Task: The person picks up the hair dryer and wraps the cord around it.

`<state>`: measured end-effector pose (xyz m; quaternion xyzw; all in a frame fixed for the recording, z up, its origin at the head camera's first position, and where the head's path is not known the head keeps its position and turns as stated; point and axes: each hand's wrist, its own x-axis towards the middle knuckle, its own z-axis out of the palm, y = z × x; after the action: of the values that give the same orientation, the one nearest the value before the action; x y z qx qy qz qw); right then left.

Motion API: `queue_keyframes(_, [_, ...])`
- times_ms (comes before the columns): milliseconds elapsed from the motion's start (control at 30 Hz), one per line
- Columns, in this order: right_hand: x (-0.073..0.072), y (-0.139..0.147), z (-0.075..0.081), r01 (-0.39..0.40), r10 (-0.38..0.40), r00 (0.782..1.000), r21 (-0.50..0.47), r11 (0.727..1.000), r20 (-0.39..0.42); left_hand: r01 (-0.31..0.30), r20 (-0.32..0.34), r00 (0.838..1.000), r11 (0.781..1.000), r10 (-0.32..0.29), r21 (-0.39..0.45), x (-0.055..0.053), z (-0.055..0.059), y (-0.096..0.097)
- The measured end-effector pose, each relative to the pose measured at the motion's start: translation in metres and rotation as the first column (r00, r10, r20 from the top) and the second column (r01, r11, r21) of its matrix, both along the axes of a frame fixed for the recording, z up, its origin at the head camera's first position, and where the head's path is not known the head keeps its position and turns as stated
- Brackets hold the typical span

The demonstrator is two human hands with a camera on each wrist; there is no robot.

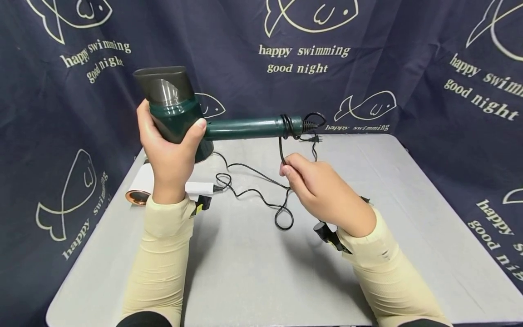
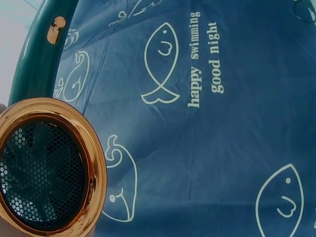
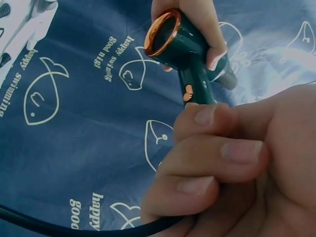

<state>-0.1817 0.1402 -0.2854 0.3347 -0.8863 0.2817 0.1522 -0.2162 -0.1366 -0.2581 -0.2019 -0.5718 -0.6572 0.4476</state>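
A dark green hair dryer (image 1: 245, 129) is held up above the table, its handle lying sideways to the right. My left hand (image 1: 167, 150) grips its barrel, thumb toward the handle, just below the dark nozzle (image 1: 165, 86). In the left wrist view the copper-rimmed mesh intake (image 2: 44, 173) faces the camera. A black cord (image 1: 281, 147) is wound several turns round the handle's end. Below the handle, my right hand (image 1: 323, 190) pinches that cord between thumb and curled fingers; the right wrist view shows these curled fingers (image 3: 212, 153) with the cord running out beneath them.
Behind the left forearm a white hair dryer (image 1: 140, 181) with a copper rim lies on the grey table (image 1: 253, 272). Loops of black cord (image 1: 261, 195) cross the table's middle, and a plug (image 1: 314, 139) lies near the back edge. A dark blue fish-print curtain (image 1: 229, 41) surrounds the table.
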Motion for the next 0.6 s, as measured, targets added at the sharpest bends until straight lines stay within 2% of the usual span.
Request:
queue_keyframes(200, [0.006, 0.003, 0.004, -0.026, 0.023, 0.998, -0.048, 0.998, -0.056, -0.028, 0.018, 0.999, 0.999, 0.028, -0.034, 0.000, 0.001, 0.000])
queue_keyframes(333, [0.009, 0.007, 0.008, -0.036, 0.030, 0.996, -0.075, 0.997, -0.087, -0.033, 0.038, 0.999, 0.996, 0.036, -0.089, 0.001, 0.001, 0.000])
queue_keyframes(600, [0.012, 0.019, 0.016, -0.029, 0.015, 0.992, -0.104, 0.994, -0.126, -0.028, 0.128, 0.991, 0.988, 0.048, -0.150, 0.004, 0.001, 0.000])
